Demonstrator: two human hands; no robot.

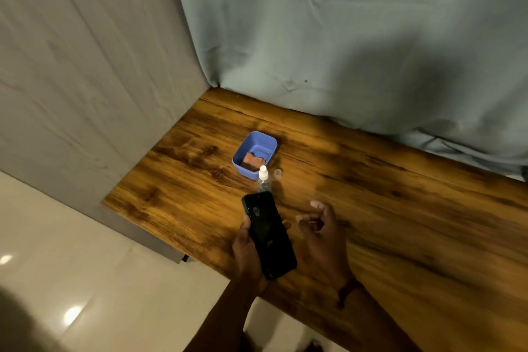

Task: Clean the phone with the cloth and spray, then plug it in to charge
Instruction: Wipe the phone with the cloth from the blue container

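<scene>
Left hand (248, 248) grips black phone (268, 234), screen smudged, wet-spotted.

**Colours and patterns around the blue tub**

We take the blue tub (255, 154) as our landmark: it is periwinkle blue, and the cloth (252, 163) inside it is rust orange-brown. Just in front of the tub, the spray bottle (263, 180) is clear with a white nozzle, and its loose cap (277, 173) is translucent. Nearer us, the phone (268, 234) is glossy black with pale smudges. Beneath the tub, the counter (400, 208) shows honey-brown wood grain with dark streaks. Behind the tub hangs a grey-blue curtain (343, 37).
</scene>
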